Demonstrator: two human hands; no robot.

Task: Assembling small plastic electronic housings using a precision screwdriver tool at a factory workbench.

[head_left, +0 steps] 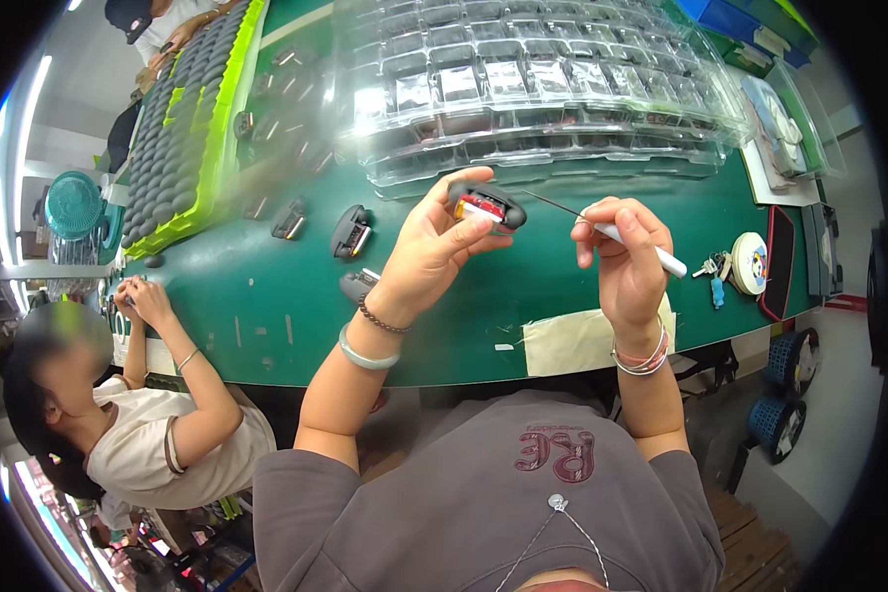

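Casing is sitting in the left grip, which is clamping it; beside that, the right grip is pinching a tool, pointing at the casing; tool work seems to be starting, probably calling for a steady left hold

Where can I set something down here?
Bare green tabletop lies between the left hand and cream cloth, with another, mostly bare patch left of the pale bangle. Clear plastic trays and dark housings crowd farther back.
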